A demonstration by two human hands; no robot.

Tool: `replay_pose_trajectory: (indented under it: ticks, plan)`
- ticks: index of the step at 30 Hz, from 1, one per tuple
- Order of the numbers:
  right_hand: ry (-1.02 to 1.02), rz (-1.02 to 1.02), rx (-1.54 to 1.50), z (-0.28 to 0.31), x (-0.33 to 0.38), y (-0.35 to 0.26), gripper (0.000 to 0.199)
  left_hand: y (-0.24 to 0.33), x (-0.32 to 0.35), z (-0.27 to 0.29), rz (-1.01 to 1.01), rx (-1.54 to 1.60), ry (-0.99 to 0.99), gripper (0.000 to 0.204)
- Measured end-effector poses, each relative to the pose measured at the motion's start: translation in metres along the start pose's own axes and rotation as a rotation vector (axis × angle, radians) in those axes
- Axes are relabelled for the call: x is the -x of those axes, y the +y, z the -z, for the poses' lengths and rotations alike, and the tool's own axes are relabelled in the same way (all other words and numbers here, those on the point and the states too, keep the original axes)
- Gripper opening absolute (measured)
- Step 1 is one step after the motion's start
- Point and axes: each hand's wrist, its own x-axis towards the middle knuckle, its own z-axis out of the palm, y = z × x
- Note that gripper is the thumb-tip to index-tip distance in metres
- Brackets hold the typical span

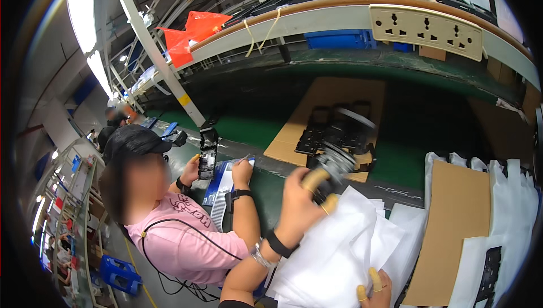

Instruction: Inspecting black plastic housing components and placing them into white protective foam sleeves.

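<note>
My left hand, with yellow finger cots and a black wristband, is raised over the white sheets and closed on a grey-black plastic part. Motion smears this part, so its exact kind is unclear. At the lower edge my right hand, also in yellow finger cots, rests at the near edge of the stacked white foam sheets with its visible fingers apart. No object shows between them. Beyond the held part, several black plastic frames lie on a flat brown cardboard sheet.
On my left a co-worker in a pink shirt holds a black plastic housing above a blue-and-white sheet. To my right stands a box of white-wrapped parts with a cardboard divider. A shelf with a socket strip runs overhead.
</note>
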Motion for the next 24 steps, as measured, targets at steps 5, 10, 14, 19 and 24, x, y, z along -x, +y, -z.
replay_pose_trajectory:
  ticks: [5, 10, 14, 19, 24]
  plan:
    - [-0.001, 0.064, 0.003, -0.002, -0.001, -0.006, 0.048, -0.129, -0.065, -0.027, 0.659, 0.371, 0.114, 0.043]
    - [0.02, 0.054, 0.015, -0.013, 0.006, 0.005, 0.048, -0.166, -0.109, -0.065, 0.607, -0.37, 0.071, 0.042]
    - [0.017, 0.045, 0.025, -0.008, 0.006, -0.002, 0.049, -0.195, -0.113, -0.076, 0.755, -0.503, 0.036, 0.043]
    - [-0.01, -0.014, -0.091, -0.007, -0.003, 0.0, 0.047, -0.195, -0.126, -0.098, 0.506, -0.592, -0.084, 0.055]
    - [0.039, -0.003, -0.007, 0.003, -0.002, -0.009, 0.047, -0.009, -0.145, -0.098, -0.273, 0.191, -0.457, 0.03]
